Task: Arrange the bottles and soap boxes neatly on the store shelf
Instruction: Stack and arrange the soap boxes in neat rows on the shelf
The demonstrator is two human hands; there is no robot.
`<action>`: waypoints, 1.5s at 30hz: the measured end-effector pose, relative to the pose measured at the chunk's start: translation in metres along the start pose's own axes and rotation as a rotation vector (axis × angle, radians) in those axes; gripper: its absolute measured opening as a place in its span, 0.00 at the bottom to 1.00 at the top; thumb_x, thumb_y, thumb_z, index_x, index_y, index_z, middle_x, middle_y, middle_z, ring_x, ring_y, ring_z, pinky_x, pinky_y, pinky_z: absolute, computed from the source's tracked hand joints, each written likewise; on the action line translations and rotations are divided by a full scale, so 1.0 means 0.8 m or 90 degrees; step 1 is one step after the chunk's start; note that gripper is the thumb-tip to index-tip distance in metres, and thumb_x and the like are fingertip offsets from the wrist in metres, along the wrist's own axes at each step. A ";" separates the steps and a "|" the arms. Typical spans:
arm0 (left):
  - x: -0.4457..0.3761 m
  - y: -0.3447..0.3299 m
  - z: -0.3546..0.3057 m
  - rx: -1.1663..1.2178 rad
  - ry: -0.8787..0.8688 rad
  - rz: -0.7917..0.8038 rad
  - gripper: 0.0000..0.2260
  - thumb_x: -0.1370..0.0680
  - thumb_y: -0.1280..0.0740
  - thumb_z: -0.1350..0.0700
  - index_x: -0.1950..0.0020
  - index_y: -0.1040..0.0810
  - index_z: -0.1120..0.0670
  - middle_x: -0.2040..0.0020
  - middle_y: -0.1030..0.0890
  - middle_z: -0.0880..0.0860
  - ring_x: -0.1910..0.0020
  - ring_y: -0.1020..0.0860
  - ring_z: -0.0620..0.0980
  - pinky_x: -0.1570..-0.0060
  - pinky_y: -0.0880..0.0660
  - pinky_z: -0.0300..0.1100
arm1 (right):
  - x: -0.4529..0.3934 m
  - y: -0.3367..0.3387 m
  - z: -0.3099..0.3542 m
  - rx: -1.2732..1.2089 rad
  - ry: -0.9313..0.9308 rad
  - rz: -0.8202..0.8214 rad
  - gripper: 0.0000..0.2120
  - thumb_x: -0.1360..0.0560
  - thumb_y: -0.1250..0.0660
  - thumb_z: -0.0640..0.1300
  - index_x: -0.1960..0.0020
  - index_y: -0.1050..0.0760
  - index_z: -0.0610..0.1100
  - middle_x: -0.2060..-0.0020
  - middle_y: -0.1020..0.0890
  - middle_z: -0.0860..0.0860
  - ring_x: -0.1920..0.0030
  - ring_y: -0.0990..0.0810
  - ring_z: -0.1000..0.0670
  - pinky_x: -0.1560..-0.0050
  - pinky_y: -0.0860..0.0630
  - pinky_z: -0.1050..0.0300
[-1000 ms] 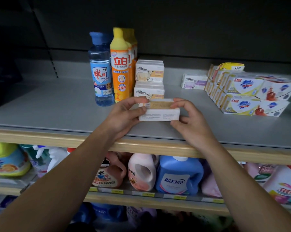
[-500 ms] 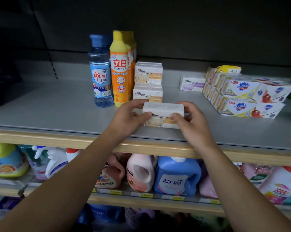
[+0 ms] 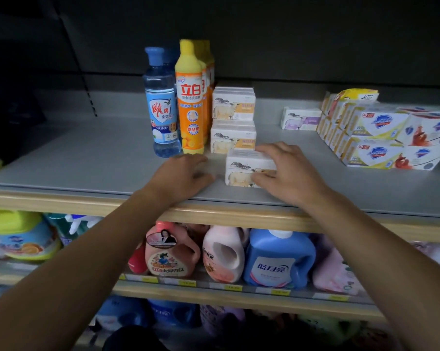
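The sheep-print soap box (image 3: 246, 171) is stood on the grey shelf (image 3: 87, 158) near its front edge, just in front of, and a little to the right of, the two-high stack of matching soap boxes (image 3: 233, 120). It is held by the right hand (image 3: 287, 171) alone: the fingers lie over the top of its right end and the thumb is pressed on the front face, so the box is pinched lightly from its 3 o'clock side. The left hand (image 3: 183, 176) is apart from the box, at its 9 o'clock, with fingers loosely spread and nothing held; whether it rests on the shelf cannot be told.

The step in hand is judged to be squaring this box with the column behind it. It would best be slid, not lifted, toward 12 o'clock and slightly toward 9 o'clock until its front face is parallel with the stack's and its left edge is in line. The free hand could be laid flat on the left end as a stop, so that the yellow dish-soap bottle (image 3: 191, 97) and the blue bottle (image 3: 160, 102) at 10 o'clock are not knocked.
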State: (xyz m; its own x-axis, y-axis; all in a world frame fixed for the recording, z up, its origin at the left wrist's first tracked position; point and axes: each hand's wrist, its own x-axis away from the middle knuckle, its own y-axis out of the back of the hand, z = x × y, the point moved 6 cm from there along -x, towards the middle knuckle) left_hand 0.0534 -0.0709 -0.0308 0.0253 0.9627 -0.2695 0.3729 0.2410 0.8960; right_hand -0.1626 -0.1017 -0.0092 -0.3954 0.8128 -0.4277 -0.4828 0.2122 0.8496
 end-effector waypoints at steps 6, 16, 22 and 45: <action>-0.001 -0.021 0.009 -0.099 -0.029 0.047 0.27 0.22 0.43 0.36 0.28 0.30 0.49 0.29 0.28 0.50 0.30 0.32 0.53 0.31 0.35 0.49 | -0.032 -0.004 0.016 0.098 0.048 0.061 0.30 0.29 0.28 0.54 0.29 0.31 0.51 0.36 0.25 0.50 0.35 0.29 0.45 0.38 0.31 0.50; -0.009 -0.026 0.019 -0.100 0.002 0.073 0.34 0.29 0.51 0.29 0.27 0.34 0.42 0.27 0.33 0.44 0.30 0.37 0.52 0.30 0.40 0.51 | -0.176 0.027 0.021 0.048 0.049 -0.109 0.27 0.31 0.25 0.49 0.33 0.27 0.48 0.40 0.25 0.48 0.38 0.30 0.44 0.40 0.32 0.52; -0.011 -0.029 0.021 -0.096 0.007 0.057 0.33 0.29 0.51 0.29 0.28 0.35 0.40 0.27 0.33 0.43 0.30 0.38 0.51 0.31 0.41 0.51 | -0.232 -0.013 0.011 0.132 0.050 -0.064 0.28 0.26 0.29 0.52 0.29 0.30 0.46 0.35 0.27 0.45 0.34 0.34 0.42 0.34 0.33 0.49; -0.010 -0.028 0.019 -0.103 0.017 0.092 0.33 0.28 0.51 0.29 0.26 0.38 0.39 0.25 0.37 0.42 0.27 0.41 0.52 0.29 0.43 0.52 | -0.232 -0.032 -0.004 0.073 0.059 -0.004 0.28 0.21 0.35 0.50 0.23 0.37 0.48 0.27 0.33 0.46 0.28 0.38 0.40 0.28 0.40 0.49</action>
State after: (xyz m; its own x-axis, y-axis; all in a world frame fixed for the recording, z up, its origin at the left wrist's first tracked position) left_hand 0.0590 -0.0863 -0.0543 0.0422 0.9910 -0.1271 0.2134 0.1153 0.9701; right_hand -0.0794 -0.2600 0.0474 -0.4653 0.7594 -0.4548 -0.3952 0.2815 0.8744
